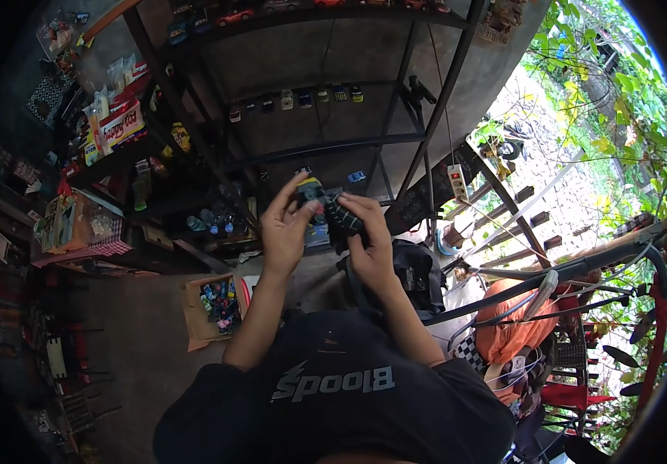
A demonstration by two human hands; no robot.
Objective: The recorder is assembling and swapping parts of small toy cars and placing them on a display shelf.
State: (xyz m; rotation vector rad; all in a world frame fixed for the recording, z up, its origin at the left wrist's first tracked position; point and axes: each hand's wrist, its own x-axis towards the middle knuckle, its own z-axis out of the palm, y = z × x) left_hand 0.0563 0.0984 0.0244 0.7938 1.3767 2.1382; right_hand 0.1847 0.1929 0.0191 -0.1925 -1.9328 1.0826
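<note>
Both of my hands are raised in front of the dark metal shelf rack. In my left hand (282, 232), the fingers and thumb grip a small dark green toy car (312, 191) with a yellow end. My right hand (370, 240) pinches a black piece with pale stripes (344, 220), right beside the car. Its exact kind is too dark to tell, and the two things touch or nearly touch.
Small toy cars stand in a row on the middle shelf (326, 142), others on the top shelf. A cardboard box (197, 313) of small colourful items sits on the floor at left. A black bag (417, 271) lies right of my arm. A power strip (457, 182) hangs at right.
</note>
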